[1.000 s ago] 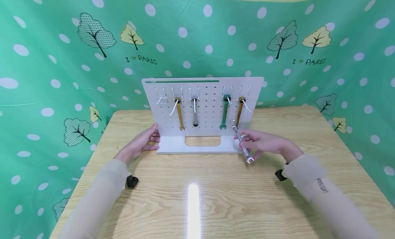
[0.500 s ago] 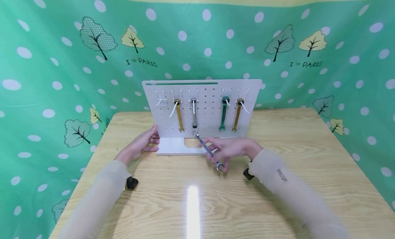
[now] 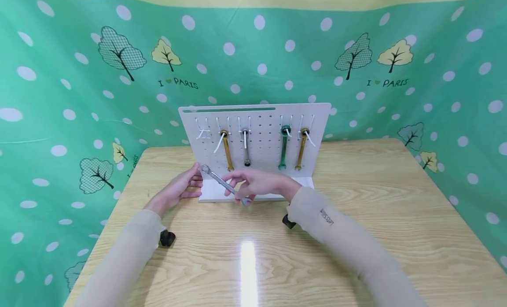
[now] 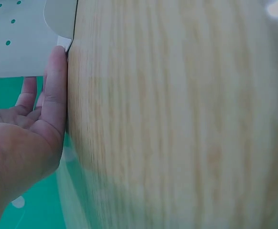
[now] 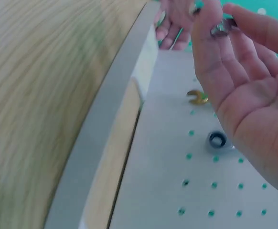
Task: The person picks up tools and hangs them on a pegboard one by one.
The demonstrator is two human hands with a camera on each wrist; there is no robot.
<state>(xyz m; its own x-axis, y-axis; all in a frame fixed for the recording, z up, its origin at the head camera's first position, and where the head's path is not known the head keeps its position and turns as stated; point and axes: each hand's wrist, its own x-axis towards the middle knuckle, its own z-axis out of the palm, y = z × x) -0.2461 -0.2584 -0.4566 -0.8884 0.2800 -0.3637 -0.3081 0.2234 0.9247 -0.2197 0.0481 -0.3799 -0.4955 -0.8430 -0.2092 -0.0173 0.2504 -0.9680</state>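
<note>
A silver combination wrench [image 3: 218, 179] is pinched between the thumb and fingers of my right hand [image 3: 259, 183]. It slants in front of the white pegboard [image 3: 264, 142], its ring end up and to the left, near my left hand [image 3: 180, 187]. In the left wrist view, the left hand's extended fingers [image 4: 56, 90] touch the side edge of the board's stand. Hung on the board are a gold wrench [image 3: 227, 153] and a silver wrench [image 3: 246, 150] on the left, then a green wrench [image 3: 283, 150] and another gold wrench [image 3: 301, 152] on the right.
A bare white hook [image 3: 203, 131] sticks out at the board's upper left. The stand's base [image 3: 211, 192] rests on the wooden table [image 3: 198, 263], partly hidden by my right hand. Behind hangs a green dotted curtain [image 3: 261, 47].
My right hand has carried the silver combination wrench leftward across the front of the board, from the right end to near the left end. The left hand stays at the board's left edge.
</note>
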